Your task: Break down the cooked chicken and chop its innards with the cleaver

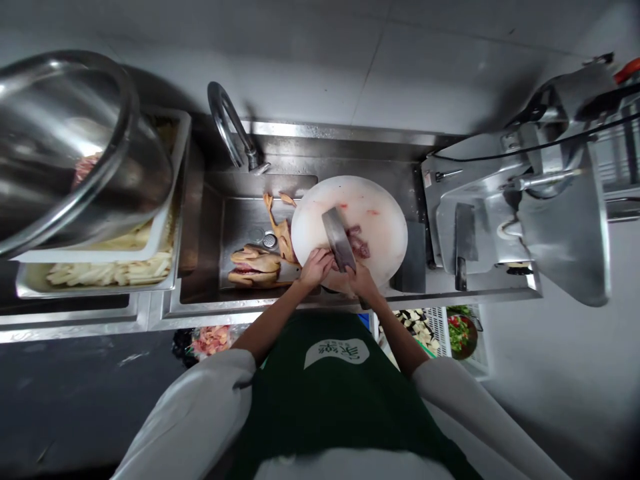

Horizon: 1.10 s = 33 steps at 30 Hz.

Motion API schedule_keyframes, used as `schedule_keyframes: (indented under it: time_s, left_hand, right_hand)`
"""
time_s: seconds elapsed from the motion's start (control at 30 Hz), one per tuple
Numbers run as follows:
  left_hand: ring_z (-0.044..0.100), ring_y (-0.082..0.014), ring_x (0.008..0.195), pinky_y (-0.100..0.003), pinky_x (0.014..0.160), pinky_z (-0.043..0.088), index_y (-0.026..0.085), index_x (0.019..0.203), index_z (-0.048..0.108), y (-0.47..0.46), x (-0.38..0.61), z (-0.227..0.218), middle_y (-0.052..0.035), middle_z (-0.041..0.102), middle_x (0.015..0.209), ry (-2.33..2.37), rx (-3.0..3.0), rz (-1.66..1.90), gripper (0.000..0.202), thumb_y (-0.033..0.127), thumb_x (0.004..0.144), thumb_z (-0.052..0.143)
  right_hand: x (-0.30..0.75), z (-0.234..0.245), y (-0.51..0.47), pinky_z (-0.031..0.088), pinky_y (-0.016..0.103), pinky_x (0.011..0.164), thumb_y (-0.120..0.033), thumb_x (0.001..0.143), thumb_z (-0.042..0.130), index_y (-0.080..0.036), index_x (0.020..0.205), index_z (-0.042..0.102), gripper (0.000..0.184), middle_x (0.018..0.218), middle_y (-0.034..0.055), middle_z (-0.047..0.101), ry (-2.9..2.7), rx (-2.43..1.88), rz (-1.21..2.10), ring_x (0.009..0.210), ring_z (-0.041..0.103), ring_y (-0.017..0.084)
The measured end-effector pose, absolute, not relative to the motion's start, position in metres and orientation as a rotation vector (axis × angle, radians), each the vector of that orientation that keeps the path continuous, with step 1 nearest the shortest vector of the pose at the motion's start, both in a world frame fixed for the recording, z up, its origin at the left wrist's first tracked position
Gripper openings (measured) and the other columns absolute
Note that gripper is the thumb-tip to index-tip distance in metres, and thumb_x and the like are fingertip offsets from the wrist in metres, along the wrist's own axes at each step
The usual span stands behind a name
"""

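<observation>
My right hand (363, 280) is closed round the handle of a cleaver (338, 239), whose broad blade slants up and left over a round white cutting board (315, 207). Close to the blade's left side, my left hand (318, 267) rests at the board's near edge with its fingers curled together. Whatever those fingers hold is too small or too covered to name. Dark red pieces of meat (359, 243) lie on the board just right of the blade. Reddish smears mark the board's far half.
Plucked poultry (255, 265) lies in the sink (240, 217) left of the board, below a curved faucet (231, 120). A large steel bowl (150, 167) sits over food trays at left. A second cleaver (465, 240) lies at right beside a slicing machine (565, 207).
</observation>
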State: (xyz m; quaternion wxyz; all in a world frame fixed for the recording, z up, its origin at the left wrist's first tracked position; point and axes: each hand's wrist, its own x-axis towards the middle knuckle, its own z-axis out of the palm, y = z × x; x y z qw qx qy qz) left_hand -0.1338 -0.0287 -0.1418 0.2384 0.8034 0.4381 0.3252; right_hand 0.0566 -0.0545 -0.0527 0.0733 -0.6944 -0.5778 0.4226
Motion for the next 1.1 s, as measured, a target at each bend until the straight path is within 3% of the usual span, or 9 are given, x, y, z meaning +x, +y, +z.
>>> schedule_keyframes:
  time_s: [0.07, 0.13, 0.27, 0.37, 0.47, 0.63, 0.77, 1.1]
  left_hand:
    - [0.059, -0.0249, 0.104, -0.044, 0.096, 0.051, 0.019, 0.111, 0.072, -0.028, -0.132, -0.141, -0.0118, 0.067, 0.112, 1.221, 2.194, 0.895, 0.026, 0.027, 0.105, 0.048]
    - [0.06, -0.0245, 0.102, -0.044, 0.094, 0.052, 0.019, 0.109, 0.072, -0.028, -0.13, -0.138, -0.0107, 0.068, 0.109, 1.22, 2.185, 0.919, 0.025, 0.028, 0.105, 0.049]
    - [0.063, -0.0218, 0.101, -0.039, 0.093, 0.053, 0.02, 0.101, 0.07, -0.036, -0.139, -0.124, -0.009, 0.068, 0.104, 1.347, 1.99, 1.15, 0.021, 0.029, 0.104, 0.051]
    - [0.064, -0.0206, 0.096, -0.037, 0.09, 0.053, 0.02, 0.097, 0.066, -0.05, -0.162, -0.113, -0.0081, 0.066, 0.096, 1.644, 1.717, 1.349, 0.02, 0.03, 0.104, 0.051]
    - [0.064, -0.0208, 0.09, -0.036, 0.087, 0.053, 0.02, 0.094, 0.065, -0.066, -0.187, -0.107, -0.0076, 0.065, 0.091, 1.844, 1.533, 1.444, 0.019, 0.032, 0.102, 0.054]
    - [0.064, -0.0212, 0.088, -0.037, 0.086, 0.054, 0.021, 0.092, 0.063, -0.081, -0.2, -0.109, -0.0079, 0.066, 0.09, 1.887, 1.483, 1.439, 0.019, 0.035, 0.101, 0.055]
    - [0.065, -0.0214, 0.091, -0.037, 0.088, 0.055, 0.021, 0.092, 0.063, -0.084, -0.192, -0.111, -0.0083, 0.066, 0.091, 1.855, 1.497, 1.373, 0.021, 0.037, 0.101, 0.052]
    - [0.063, -0.0197, 0.086, -0.035, 0.085, 0.053, 0.02, 0.089, 0.063, -0.102, -0.186, -0.117, -0.0068, 0.064, 0.086, 1.788, 1.499, 1.357, 0.02, 0.034, 0.1, 0.053]
  right_hand:
    - [0.071, -0.056, -0.049, 0.048, 0.027, 0.057, -0.033, 0.103, 0.042, -0.016, 0.105, 0.058, 0.023, 0.06, -0.0024, 0.058, -1.591, -2.008, 1.44, 0.051, 0.057, 0.016]
    - [0.077, -0.052, -0.046, 0.046, 0.027, 0.054, -0.035, 0.102, 0.043, -0.017, 0.101, 0.058, 0.023, 0.055, -0.0046, 0.053, -1.568, -1.986, 1.481, 0.046, 0.053, 0.016]
    - [0.062, -0.026, -0.051, 0.052, 0.032, 0.075, -0.028, 0.101, 0.045, -0.013, 0.107, 0.063, 0.025, 0.083, 0.0112, 0.072, -1.881, -2.136, 1.097, 0.078, 0.069, 0.024]
    - [0.044, -0.004, -0.061, 0.05, 0.032, 0.075, -0.03, 0.107, 0.036, -0.007, 0.129, 0.059, 0.039, 0.091, 0.0172, 0.074, -1.983, -2.224, 0.845, 0.085, 0.071, 0.028]
    - [0.031, 0.002, -0.068, 0.049, 0.03, 0.074, -0.032, 0.11, 0.032, -0.006, 0.141, 0.052, 0.046, 0.093, 0.0181, 0.075, -1.967, -2.235, 0.777, 0.087, 0.072, 0.028]
    - [0.018, -0.024, -0.073, 0.05, 0.029, 0.08, -0.026, 0.109, 0.036, -0.009, 0.126, 0.059, 0.033, 0.105, 0.0189, 0.074, -2.024, -2.393, 1.018, 0.097, 0.073, 0.026]
    - [0.023, -0.035, -0.084, 0.05, 0.031, 0.08, -0.027, 0.109, 0.035, -0.011, 0.126, 0.058, 0.032, 0.107, 0.018, 0.074, -2.038, -2.394, 1.044, 0.098, 0.072, 0.027]
    - [0.033, -0.008, -0.066, 0.049, 0.028, 0.08, -0.027, 0.107, 0.038, -0.008, 0.129, 0.06, 0.036, 0.105, 0.0174, 0.074, -2.064, -2.263, 0.974, 0.097, 0.07, 0.027]
